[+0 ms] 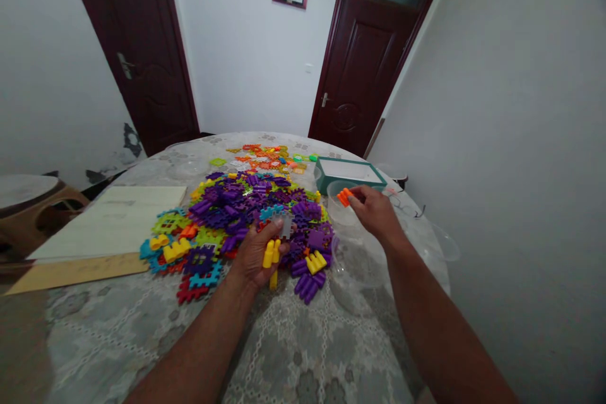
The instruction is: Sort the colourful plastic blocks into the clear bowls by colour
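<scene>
My left hand [258, 255] is closed around several plastic building pieces: yellow peg pieces [271, 254] stick out below the thumb, and a clear piece [286, 226] with a blue one [271, 212] shows above it. To the right, my right hand [372, 209] pinches an orange building piece [344, 196] over a round clear plastic tub [338, 214]. Beyond and around my left hand spreads a large heap of building pieces [227, 202], mostly purple, with yellow, green, blue and red ones at its left edge.
Behind the heap lie scattered orange and green pieces [269, 156]. A green-edged box [350, 170] stands behind the tub. An open notebook [113, 218] and a wooden strip [80, 271] lie at left. A clear lid-like plastic item [360, 265] rests on the patterned tablecloth [303, 347].
</scene>
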### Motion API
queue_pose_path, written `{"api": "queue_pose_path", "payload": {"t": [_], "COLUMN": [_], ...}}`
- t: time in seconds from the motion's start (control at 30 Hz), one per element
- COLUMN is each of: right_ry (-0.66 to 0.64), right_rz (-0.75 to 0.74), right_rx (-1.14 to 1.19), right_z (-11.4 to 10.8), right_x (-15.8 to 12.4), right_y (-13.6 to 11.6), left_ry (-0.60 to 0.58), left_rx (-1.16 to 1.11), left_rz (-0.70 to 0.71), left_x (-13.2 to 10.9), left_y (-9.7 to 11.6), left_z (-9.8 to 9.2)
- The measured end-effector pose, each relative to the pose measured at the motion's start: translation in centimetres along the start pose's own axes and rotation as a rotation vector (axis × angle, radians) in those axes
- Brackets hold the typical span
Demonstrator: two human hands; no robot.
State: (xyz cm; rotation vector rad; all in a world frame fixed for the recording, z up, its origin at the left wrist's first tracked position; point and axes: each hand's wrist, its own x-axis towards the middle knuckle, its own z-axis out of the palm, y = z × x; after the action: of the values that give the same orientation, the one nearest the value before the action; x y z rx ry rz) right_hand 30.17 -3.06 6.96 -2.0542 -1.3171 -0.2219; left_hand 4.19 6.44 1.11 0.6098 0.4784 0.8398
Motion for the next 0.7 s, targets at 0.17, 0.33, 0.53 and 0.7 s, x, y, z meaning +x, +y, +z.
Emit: {"api": "queue_pose_path", "payload": {"t": [0.17, 0.33, 0.53, 0.7], "right_ry": [0.031, 0.021, 0.039, 0.147], "right_rz": [0.113, 0.111, 0.117, 0.167], "right_rx": [-0.085, -0.025, -0.01, -0.058], "right_z": [0.7, 1.1, 0.1, -3.5], "right_x": [2.5, 2.4, 1.6, -1.0], "right_y": [3.6, 4.6, 4.3, 5.8], "left_ry": [0.02, 0.02, 0.003, -0.011], "left_rx": [-0.005, -0.017, 0.007, -0.002], "left_rz": [-0.006, 0.007, 0.001, 0.019], "left_x": [-0.2, 0.1, 0.1, 0.1], "left_y": [0.0, -0.1, 0.0, 0.3], "left_z": [0.0, -0.3, -0.2, 0.0]}}
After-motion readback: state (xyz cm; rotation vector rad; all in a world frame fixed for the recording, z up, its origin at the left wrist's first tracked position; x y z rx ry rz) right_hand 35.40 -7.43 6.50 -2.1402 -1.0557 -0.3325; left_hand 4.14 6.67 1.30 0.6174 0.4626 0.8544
